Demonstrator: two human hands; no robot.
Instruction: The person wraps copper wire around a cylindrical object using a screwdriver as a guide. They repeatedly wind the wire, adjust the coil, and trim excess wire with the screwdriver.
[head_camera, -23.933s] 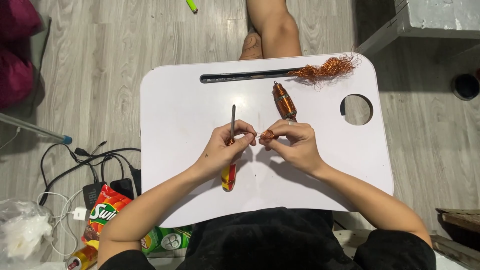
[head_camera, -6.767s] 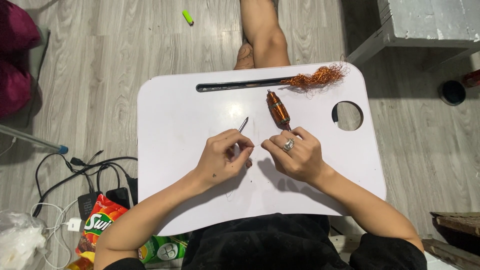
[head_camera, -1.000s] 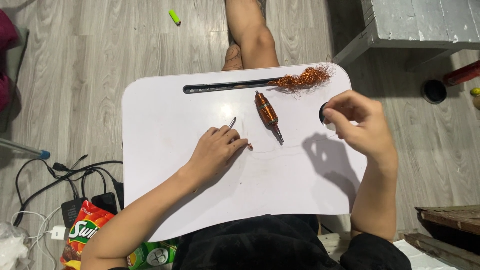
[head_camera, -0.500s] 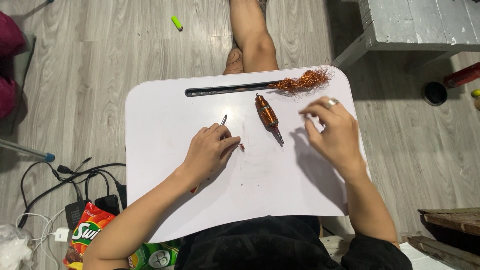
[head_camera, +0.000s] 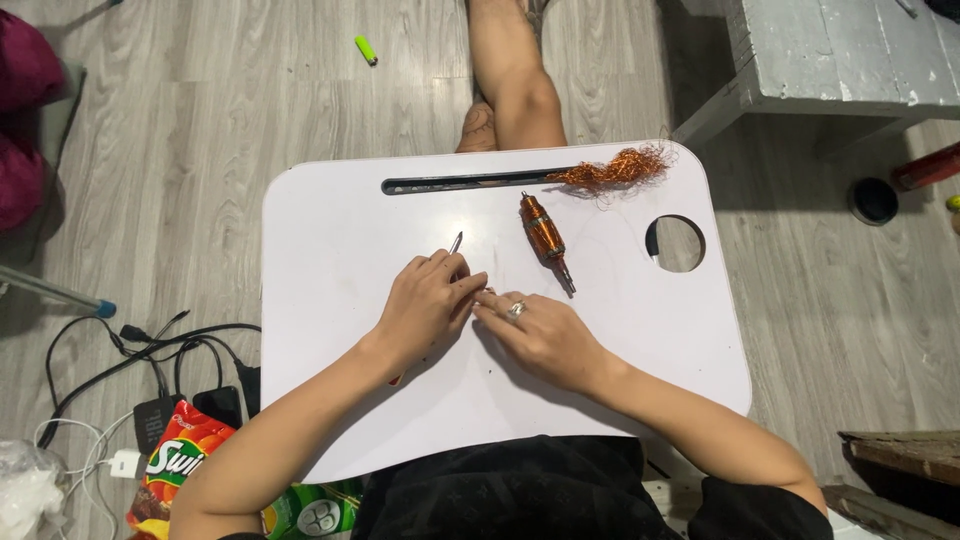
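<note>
My left hand (head_camera: 425, 308) rests on the white lap tray (head_camera: 330, 250) and grips a screwdriver (head_camera: 455, 243); its metal tip sticks out past my fingers, and a bit of red handle shows under my wrist. My right hand (head_camera: 540, 335), with a ring on one finger, lies flat on the tray, fingertips touching the left hand's fingers. Whether it pinches something small is hidden. A copper-wound motor rotor (head_camera: 545, 238) lies just beyond my right hand. A tangle of loose copper wire (head_camera: 615, 170) sits at the tray's far edge by the slot.
The tray has a long dark slot (head_camera: 465, 184) and a round cup hole (head_camera: 675, 243). A bare leg (head_camera: 515, 80) stretches out beyond it. Cables and a charger (head_camera: 140, 400), a snack bag (head_camera: 170, 470), a green lighter (head_camera: 367, 48) and a grey bench (head_camera: 830, 60) surround the tray.
My right hand came back from the cup hole at the tray's right side to the middle and now meets my left hand. The left hand and screwdriver barely moved.
</note>
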